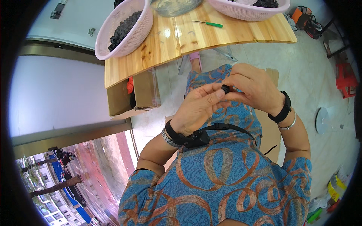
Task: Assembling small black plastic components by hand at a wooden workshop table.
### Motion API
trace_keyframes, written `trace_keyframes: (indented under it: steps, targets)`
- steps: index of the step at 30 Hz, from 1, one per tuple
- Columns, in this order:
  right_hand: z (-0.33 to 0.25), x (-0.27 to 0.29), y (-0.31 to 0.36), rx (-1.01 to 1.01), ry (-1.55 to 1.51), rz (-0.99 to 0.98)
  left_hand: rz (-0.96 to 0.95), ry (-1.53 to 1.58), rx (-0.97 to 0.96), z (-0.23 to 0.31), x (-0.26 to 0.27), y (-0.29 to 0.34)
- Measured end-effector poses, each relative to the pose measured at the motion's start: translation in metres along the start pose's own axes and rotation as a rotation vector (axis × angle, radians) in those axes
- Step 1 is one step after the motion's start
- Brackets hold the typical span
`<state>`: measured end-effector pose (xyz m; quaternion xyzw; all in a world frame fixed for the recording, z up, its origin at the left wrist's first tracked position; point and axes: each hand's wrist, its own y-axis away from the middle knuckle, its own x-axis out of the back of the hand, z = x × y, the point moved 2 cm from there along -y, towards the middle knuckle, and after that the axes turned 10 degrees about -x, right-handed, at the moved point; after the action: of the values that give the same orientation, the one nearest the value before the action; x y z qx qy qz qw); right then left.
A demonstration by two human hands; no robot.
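Observation:
A small, round black piece [225, 89] is held above my lap, pinched between the fingertips of both hands. My left hand [200, 107] grips it from the left with thumb and fingers. From the right, my right hand [250, 84] closes its thumb and fingers on the same piece. Much of the piece is covered by the fingers, so its exact kind does not show. Beyond the hands, a pink basket [142, 35] on the table holds a heap of similar-looking dark pieces [126, 30].
The wooden table [162, 51] carries a green-handled tool [214, 25] with a thin shaft, a shiny round tray [175, 8] and another pink basket [245, 10] with black pieces. A cardboard box [147, 90] stands below its left end. A red stool [345, 77] is at far right.

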<state>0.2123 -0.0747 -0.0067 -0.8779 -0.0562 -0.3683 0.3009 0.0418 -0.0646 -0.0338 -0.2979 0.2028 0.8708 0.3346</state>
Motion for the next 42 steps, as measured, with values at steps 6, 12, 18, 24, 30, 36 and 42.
trace_keyframes:
  steps: [6, 12, 18, 24, 30, 36, 42]
  targets:
    - [0.003, -0.005, -0.004, -0.021, -0.095, 0.026, 0.056, 0.055, -0.053, 0.001, 0.005, -0.001]
    - [0.001, -0.005, -0.008, 0.016, -0.053, 0.104, -0.075, -0.025, -0.079, 0.005, 0.003, -0.003]
    - [-0.001, -0.006, -0.008, 0.038, -0.067, 0.125, -0.070, -0.147, -0.130, 0.009, 0.004, 0.002]
    - [0.000, -0.009, -0.008, 0.011, -0.106, 0.152, -0.070, -0.228, -0.191, 0.005, 0.009, 0.003]
    - [0.001, -0.005, -0.010, -0.050, -0.211, -0.031, -0.091, -0.202, -0.244, 0.002, 0.004, 0.002]
    - [0.003, -0.007, -0.012, 0.012, -0.285, -0.002, -0.093, -0.223, -0.305, 0.009, 0.006, 0.000]
    - [-0.001, -0.011, -0.015, 0.007, -0.278, 0.016, -0.066, -0.211, -0.320, 0.013, 0.007, 0.002]
